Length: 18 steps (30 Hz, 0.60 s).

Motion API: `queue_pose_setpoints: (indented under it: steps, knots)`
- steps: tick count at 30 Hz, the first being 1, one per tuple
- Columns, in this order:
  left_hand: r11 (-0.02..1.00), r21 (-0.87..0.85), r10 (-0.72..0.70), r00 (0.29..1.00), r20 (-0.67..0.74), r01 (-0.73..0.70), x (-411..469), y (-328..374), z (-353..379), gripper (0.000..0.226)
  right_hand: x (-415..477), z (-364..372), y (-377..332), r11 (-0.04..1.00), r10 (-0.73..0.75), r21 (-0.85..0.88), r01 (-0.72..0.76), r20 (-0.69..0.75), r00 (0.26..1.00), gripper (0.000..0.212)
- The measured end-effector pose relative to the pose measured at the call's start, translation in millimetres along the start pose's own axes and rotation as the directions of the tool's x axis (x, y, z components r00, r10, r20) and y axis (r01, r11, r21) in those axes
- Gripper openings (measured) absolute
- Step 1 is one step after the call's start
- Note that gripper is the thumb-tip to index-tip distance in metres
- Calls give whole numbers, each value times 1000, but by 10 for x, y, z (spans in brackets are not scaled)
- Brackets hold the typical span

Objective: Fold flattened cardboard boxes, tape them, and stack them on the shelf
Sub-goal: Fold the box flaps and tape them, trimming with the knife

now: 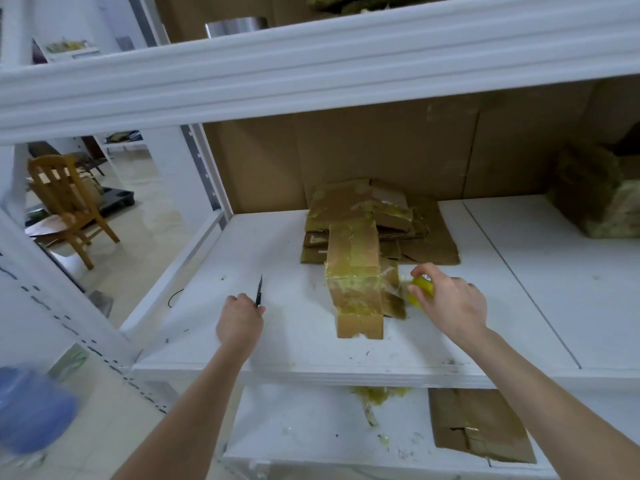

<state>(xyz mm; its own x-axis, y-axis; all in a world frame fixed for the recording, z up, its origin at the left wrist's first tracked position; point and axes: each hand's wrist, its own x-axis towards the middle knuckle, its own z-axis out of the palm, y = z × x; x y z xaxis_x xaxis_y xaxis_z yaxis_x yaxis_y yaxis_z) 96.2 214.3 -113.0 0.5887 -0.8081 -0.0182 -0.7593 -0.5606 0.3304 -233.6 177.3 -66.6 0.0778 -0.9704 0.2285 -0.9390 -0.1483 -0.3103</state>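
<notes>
Cardboard box [355, 282], folded up long and narrow and wrapped in yellowish tape, is laid on the white shelf board [284, 341] between the two hands, just left of the right hand [450, 303] and apart from the left hand [239, 320]. A yellow tape roll [423, 289] is gripped in the curled fingers of the right hand, and a clear strip of tape [398, 284] is stretched from the roll to the near side of the box. A thin black knife [258, 292] is held in the closed left hand, its blade pointed up and away from the wrist. Beyond the box, farther from both hands, a stack of flattened boxes [363, 216] is piled against the brown cardboard backing of the shelf. Well to the right of the right hand and farther back, another taped box [595, 202] is seen at the frame's edge. Below the right forearm, a flattened piece of cardboard [478, 424] is laid on the lower shelf, with tape scraps [377, 393] beside it. Far to the left of the left hand, a wooden chair [65, 202] is stood on the floor.
</notes>
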Motion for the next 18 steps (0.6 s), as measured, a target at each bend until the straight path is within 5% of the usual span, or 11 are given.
queue_pose_setpoints:
  steps: [3, 7, 10, 14, 18]
  knots:
    - [997, -69, 26, 995, -98, -33, -62, 22, -37, 20, -6, -19, -6, 1000, 6, 5, -6, 8, 1000, 28]
    - [885, -402, 137, 957, -257, -235, -354, 205, -257, 6, 18, -43, 28, 999, 22, 49, -24, 37, 999, 26]
    - [840, -400, 241, 913, -329, -366, -780, 486, -445, 3, 41, -52, 75, 994, 37, 102, -41, 48, 998, 26]
    - [814, -330, 394, 872, -289, -477, -1315, 904, -448, 33, 56, -73, 95, 987, 55, 146, -63, 59, 997, 23]
    - [799, -320, 441, 857, -265, -510, -1543, 1186, -265, 24, 76, -103, 91, 981, 93, 165, -99, 43, 995, 20]
